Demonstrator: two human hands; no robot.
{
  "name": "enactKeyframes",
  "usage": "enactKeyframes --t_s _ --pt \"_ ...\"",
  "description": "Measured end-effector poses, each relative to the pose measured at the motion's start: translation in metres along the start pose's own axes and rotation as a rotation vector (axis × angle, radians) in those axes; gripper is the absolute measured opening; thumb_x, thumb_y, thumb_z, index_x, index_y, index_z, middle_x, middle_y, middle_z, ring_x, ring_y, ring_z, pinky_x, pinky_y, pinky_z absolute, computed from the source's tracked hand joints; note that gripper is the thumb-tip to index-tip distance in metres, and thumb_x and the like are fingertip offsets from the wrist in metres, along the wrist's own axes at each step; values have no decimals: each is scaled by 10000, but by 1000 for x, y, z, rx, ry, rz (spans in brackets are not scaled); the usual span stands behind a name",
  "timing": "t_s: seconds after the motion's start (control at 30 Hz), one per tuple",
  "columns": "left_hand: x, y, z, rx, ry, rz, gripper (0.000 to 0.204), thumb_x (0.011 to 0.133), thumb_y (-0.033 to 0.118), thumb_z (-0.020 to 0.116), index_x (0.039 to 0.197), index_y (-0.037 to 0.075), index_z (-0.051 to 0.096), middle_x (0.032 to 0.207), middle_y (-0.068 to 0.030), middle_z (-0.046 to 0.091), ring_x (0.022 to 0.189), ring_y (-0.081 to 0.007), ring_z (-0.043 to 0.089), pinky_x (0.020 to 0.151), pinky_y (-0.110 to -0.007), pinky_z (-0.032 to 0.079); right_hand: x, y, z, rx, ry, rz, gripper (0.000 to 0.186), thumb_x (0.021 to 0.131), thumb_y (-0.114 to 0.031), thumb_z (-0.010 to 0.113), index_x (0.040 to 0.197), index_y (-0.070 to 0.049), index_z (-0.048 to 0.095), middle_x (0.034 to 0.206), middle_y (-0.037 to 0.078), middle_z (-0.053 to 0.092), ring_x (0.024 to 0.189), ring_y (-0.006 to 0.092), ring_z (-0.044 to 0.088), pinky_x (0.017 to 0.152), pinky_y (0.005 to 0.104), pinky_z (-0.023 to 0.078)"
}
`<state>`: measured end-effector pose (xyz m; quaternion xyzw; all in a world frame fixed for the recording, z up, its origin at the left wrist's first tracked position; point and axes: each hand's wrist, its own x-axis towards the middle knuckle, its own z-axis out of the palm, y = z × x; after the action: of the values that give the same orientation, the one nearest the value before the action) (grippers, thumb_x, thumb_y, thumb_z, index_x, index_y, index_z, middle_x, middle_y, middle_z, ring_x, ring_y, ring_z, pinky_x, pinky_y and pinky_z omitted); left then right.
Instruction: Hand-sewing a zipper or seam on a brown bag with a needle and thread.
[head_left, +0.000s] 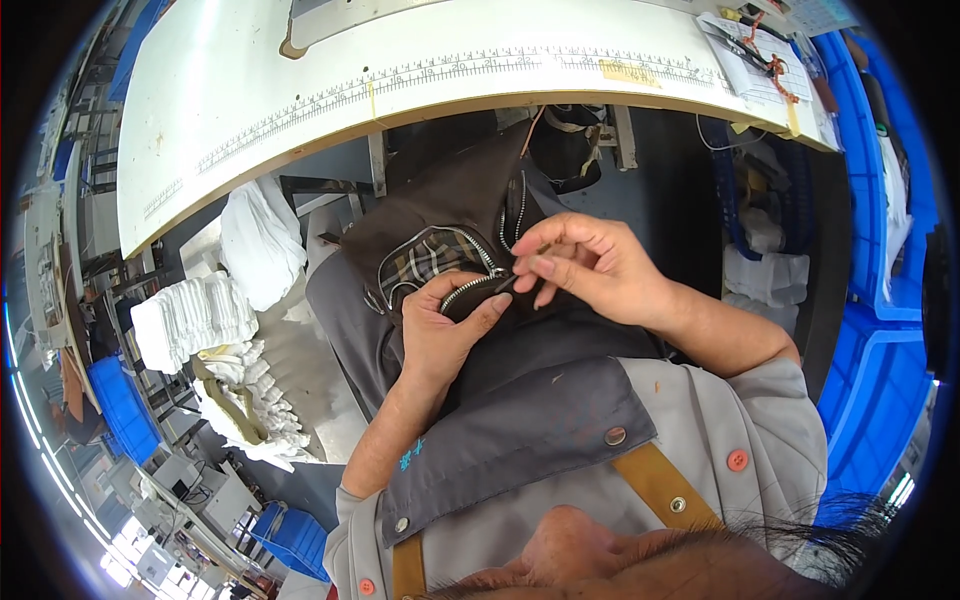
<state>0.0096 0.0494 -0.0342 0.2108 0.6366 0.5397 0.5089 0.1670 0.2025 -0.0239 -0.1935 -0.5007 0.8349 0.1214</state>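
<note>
A dark brown fabric bag (450, 185) lies across my lap, opened to show a plaid lining (428, 255) and silver-toothed zippers (468, 290). My left hand (435, 335) is closed on the bag's curved zippered edge, thumb on top near the teeth. Just to its right, my right hand (590, 270) has thumb and fingertips pinched at the zipper pull (503, 276), its other fingers loosely curled. A second length of zipper (518, 208) runs up the bag above my fingers. The fingertips partly hide the pull.
Above is a white worktable (330, 70) with a printed ruler, papers (740, 65) and snips. White pieces (190, 325) are stacked on a metal surface at left. Blue bins (870, 390) stand at right; a dark blue basket (765, 195) sits under the table.
</note>
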Motion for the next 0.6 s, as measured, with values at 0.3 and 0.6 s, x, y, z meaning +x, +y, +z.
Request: enactKeyframes --t_s 0.3,0.6 --pt "0 -5 -2 -19 20 3 149 837 92 788 931 6 709 850 12 677 758 -40 594 702 -191 472 -1 -1 -6 -888 -42 -414 186 832 18 664 1015 -6 669 949 120 682 830 230 697 691 319 573" --pt "0 -3 -3 6 22 -1 155 836 98 787 933 5 709 853 8 678 762 -43 597 708 -194 472 -1 -16 -11 -1261 -122 -545 212 771 -117 645 982 -125 668 697 50 569 640 238 630 540 366 506"
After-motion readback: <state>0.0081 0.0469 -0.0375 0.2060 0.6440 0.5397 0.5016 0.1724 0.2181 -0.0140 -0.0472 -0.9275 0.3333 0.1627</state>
